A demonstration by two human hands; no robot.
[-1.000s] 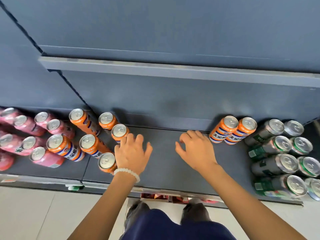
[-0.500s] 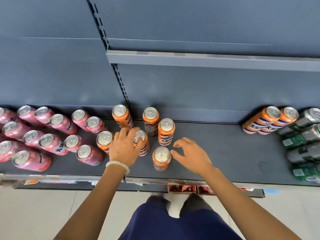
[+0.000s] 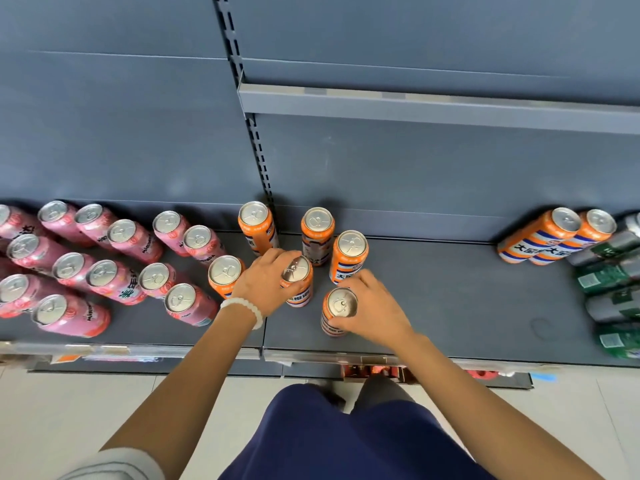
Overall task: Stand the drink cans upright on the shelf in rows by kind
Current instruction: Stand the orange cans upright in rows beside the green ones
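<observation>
Dark blue-grey back panels [image 3: 121, 133] rise behind the shelving, split by a slotted upright [image 3: 258, 147]. An upper shelf [image 3: 433, 107] juts out on the right. Pale floor tiles [image 3: 86, 410] lie below.

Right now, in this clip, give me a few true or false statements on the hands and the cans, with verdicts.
1. The left hand grips an orange can. True.
2. The right hand is empty. False: it holds the front orange can by its side.
3. The pink cans stand to the left of the middle orange group. True.
4. Two more orange cans stand far right, beside the green cans. True.
5. The upper shelf is full of cans. False: no cans show on it.
</observation>
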